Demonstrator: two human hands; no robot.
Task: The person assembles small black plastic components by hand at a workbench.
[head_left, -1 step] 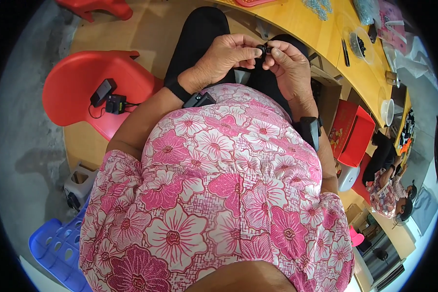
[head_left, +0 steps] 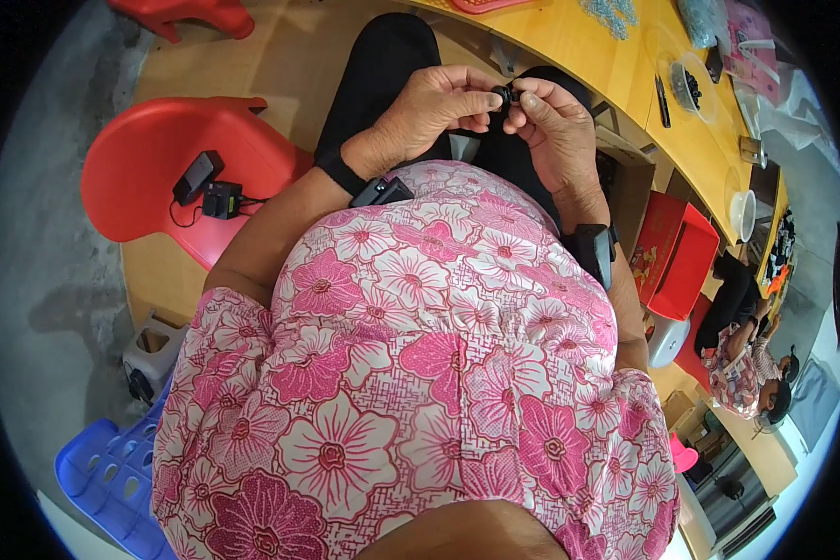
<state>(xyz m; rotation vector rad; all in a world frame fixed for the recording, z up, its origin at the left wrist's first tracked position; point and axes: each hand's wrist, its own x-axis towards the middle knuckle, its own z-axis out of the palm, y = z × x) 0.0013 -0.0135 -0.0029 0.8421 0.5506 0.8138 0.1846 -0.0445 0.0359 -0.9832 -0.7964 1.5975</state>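
While left fingers (head_left: 481, 101) pinch black piece (head_left: 505, 96), right fingers (head_left: 539, 109) likewise; pose unchanged.

No words, numbers or signs are showing clearly enough to be read. A pink bag (head_left: 747, 67), lying by the edge of the worktop (head_left: 616, 75) that is facing away from the person, is carrying darker printed marks, but these are coming out too small and blurred to make out. A red box (head_left: 661, 238), standing beside the worktop's near edge, is bearing a yellowish printed pattern on one side, and any lettering there is blurring too.
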